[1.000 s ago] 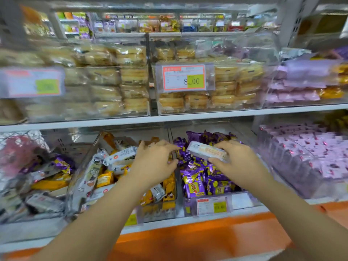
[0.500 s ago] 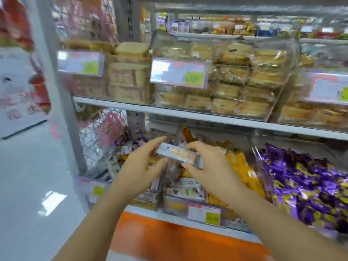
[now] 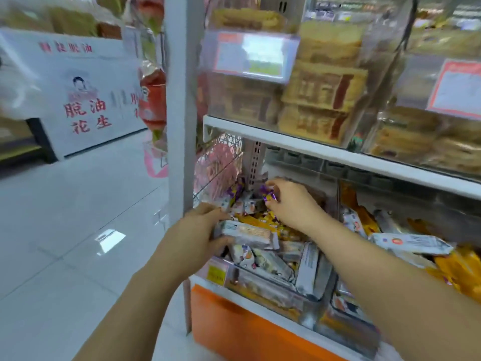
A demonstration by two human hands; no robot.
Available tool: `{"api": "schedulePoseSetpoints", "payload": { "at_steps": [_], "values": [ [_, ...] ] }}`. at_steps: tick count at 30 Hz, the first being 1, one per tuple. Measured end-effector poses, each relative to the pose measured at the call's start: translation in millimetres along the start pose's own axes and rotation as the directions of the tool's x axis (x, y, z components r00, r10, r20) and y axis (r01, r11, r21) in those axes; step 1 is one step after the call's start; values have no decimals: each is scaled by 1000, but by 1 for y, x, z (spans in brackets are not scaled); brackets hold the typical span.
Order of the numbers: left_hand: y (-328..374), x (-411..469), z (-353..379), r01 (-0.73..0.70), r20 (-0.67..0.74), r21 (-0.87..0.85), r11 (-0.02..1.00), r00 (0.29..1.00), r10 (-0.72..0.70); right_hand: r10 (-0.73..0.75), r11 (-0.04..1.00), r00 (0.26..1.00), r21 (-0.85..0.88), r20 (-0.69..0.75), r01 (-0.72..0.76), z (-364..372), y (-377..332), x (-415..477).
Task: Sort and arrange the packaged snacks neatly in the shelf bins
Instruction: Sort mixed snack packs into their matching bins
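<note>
The left hand (image 3: 197, 230) is clamped on one end of a long white-and-grey plastic-wrapped snack bar (image 3: 250, 234), thumb under it and fingers curled over its top edge. The bar lies level and sticks out to the right of that hand, above the heap of snacks in the clear plastic shelf bin (image 3: 260, 285).

Beyond and to the right of the left hand, the right hand (image 3: 294, 204) reaches deeper into the same bin. Its fingertips are pinched together on a small purple foil-wrapped sweet (image 3: 269, 196), held just above the pile near the bin's back.

Between the two hands lie yellow-orange flat packets (image 3: 260, 221). Below the held bar, more white-and-grey wrapped bars (image 3: 263, 261) lie at mixed angles against the bin's front wall. A yellow price tag (image 3: 216, 273) sits on the bin front, under the left hand.

To the right of the right forearm, a neighbouring bin holds another long white wrapped bar (image 3: 408, 242) on top of orange packets (image 3: 463, 269).

Above both hands runs a white shelf board (image 3: 338, 155) carrying clear boxes of tan layered cakes (image 3: 320, 87).
</note>
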State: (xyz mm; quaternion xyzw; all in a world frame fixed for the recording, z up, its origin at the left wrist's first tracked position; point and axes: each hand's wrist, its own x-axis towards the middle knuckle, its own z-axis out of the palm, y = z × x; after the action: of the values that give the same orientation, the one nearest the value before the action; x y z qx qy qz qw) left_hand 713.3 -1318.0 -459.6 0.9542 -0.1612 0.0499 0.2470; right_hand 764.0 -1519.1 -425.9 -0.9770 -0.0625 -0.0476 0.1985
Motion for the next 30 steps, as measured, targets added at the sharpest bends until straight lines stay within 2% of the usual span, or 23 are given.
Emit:
{"api": "schedulePoseSetpoints", "payload": {
  "at_steps": [5, 8, 10, 12, 14, 15, 16, 19, 22, 24, 26, 30],
  "values": [
    [-12, 10, -4, -14, -27, -79, 997, 1000, 12, 97, 969, 992, -238, 84, -74, 35, 14, 54],
    [-17, 12, -10, 16, -79, -111, 994, 997, -24, 130, 959, 987, -267, 94, -101, 46, 22, 58],
    [-19, 12, -12, 28, -123, -130, 991, 991, -44, 167, 959, 986, -238, 28, -156, 47, 26, 59],
    [-18, 10, -14, 32, -164, -117, 993, 985, -51, 205, 962, 971, -160, -120, -222, 43, 27, 61],
    [-16, 6, -17, 42, -212, -95, 995, 975, -62, 190, 982, 945, 55, -265, -182, 35, 17, 61],
    [-15, 3, -19, 43, -239, -96, 994, 969, -65, 158, 981, 945, 155, -286, -117, 32, 9, 60],
    [-14, 1, -20, 42, -262, -102, 994, 963, -68, 104, 976, 957, 214, -272, -45, 30, 1, 60],
    [-13, -6, -23, 60, -307, -104, 993, 948, -90, -67, 975, 990, 204, -125, 92, 37, -18, 59],
    [-11, -7, -24, 103, -315, -63, 993, 942, -118, -50, 969, 998, 241, -30, 56, 42, -26, 66],
    [-11, -6, -25, 117, -312, -30, 993, 943, -121, -45, 986, 991, 168, 128, 23, 45, -26, 72],
    [-13, -6, -26, 130, -308, -7, 992, 943, -126, -74, 995, 957, 82, 282, 53, 54, -22, 77],
    [-14, -6, -28, 129, -288, 35, 991, 951, -113, -126, 992, 935, 26, 331, 125, 68, -14, 90]
  ]
}}
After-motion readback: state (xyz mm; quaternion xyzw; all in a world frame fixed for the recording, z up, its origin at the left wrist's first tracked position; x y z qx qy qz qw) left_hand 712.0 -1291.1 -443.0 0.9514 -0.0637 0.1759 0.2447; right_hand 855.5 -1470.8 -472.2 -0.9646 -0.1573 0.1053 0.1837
